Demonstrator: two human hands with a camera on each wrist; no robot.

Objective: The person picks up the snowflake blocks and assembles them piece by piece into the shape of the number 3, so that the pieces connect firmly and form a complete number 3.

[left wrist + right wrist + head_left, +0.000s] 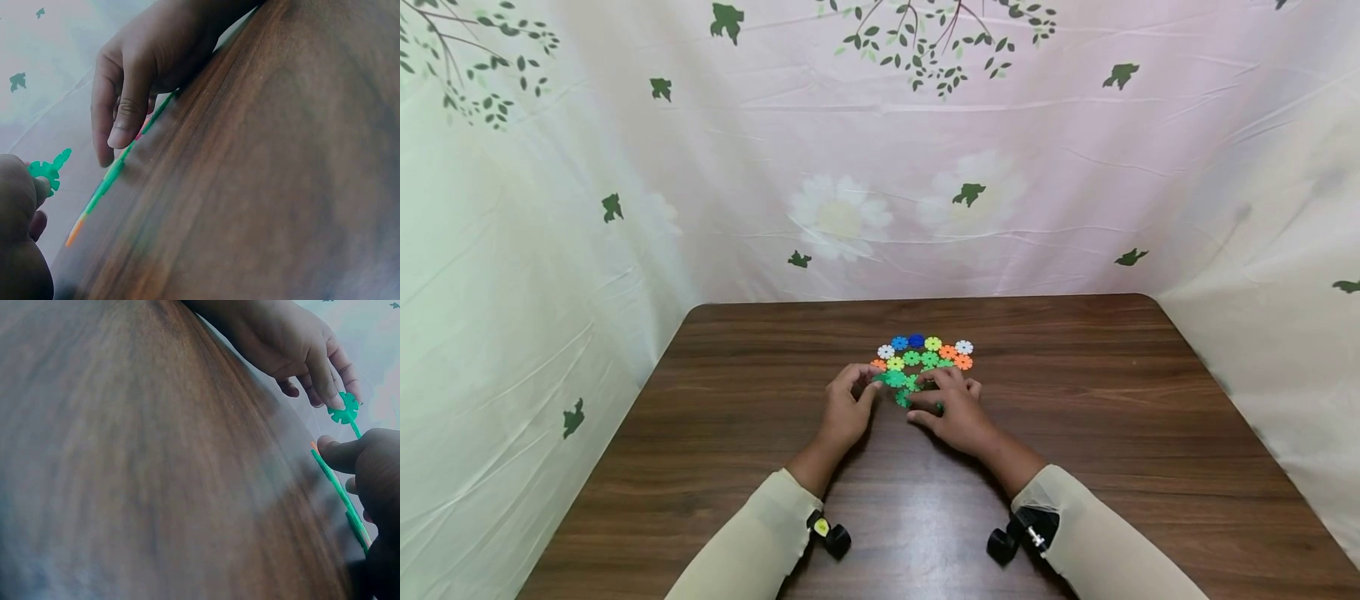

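Observation:
Near the table's back, a flat patch of colourful notched plastic discs [930,358] shows green, blue, white, yellow and orange pieces. At its left edge my left hand [848,408] pinches a green notched disc [343,409] between thumb and fingertips. Another green piece [62,159] joins it edge-on. My right hand [953,412] bends over the near right part of the patch, thumb and fingers spread apart, fingertips right at the green discs. Its palm and fingers hide some of the discs. Seen low in the left wrist view, the patch is a thin coloured strip [112,175].
The brown wood table [737,467] has rounded back corners. A pale printed cloth [895,275] hangs around its back and sides. Both wrists wear small black cameras, the left camera [837,542] and the right camera [1002,547], low over the tabletop.

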